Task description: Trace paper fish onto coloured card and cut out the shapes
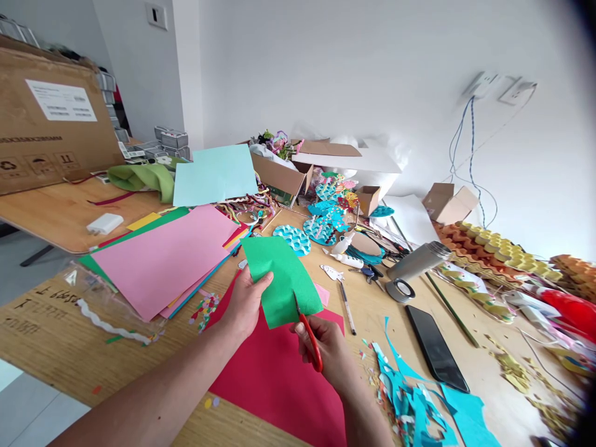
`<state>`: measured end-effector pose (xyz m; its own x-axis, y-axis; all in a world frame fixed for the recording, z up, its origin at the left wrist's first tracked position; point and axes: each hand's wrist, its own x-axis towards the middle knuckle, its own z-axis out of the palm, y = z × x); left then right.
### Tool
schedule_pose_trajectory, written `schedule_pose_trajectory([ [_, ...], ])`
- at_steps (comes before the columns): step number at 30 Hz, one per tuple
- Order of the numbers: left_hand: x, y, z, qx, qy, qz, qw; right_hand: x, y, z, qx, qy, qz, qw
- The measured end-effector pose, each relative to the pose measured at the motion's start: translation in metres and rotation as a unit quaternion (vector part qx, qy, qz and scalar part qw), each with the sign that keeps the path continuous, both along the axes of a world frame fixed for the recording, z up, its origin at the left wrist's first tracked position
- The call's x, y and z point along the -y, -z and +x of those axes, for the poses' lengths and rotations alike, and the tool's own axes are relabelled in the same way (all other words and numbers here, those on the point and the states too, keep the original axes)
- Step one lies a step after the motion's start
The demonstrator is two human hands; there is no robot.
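A sheet of green paper [279, 273] is held up over a red sheet [274, 379] lying on the table. Thumb on top, my left hand [249, 297] pinches the green paper by its left edge. My right hand [321, 344] grips red-handled scissors [313, 347] below the paper. The scissor blades reach into the green paper from its lower edge, at a cut line. Fingers of my right hand are wrapped round the handles. Part of the left fingers is hidden behind the paper.
Coloured paper sheets [172, 254] are stacked at left. A black phone [435, 347], a metal flask [416, 264] and a pen [347, 307] lie to the right. Blue paper scraps [410, 397] are at lower right. Egg cartons [498, 254] and a cardboard box [51, 118] stand farther off.
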<state>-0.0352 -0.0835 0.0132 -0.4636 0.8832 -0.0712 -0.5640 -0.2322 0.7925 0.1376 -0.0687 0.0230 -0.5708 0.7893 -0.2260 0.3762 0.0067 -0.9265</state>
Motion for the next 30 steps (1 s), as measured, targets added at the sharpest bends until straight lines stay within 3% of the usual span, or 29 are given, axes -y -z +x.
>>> schedule_pose_trajectory([
  [30,0.0006,0.0004,0.0038,-0.006,0.004,-0.010,1.000,-0.0010,0.0005,-0.0028,0.018,0.010,0.010,1.000],
])
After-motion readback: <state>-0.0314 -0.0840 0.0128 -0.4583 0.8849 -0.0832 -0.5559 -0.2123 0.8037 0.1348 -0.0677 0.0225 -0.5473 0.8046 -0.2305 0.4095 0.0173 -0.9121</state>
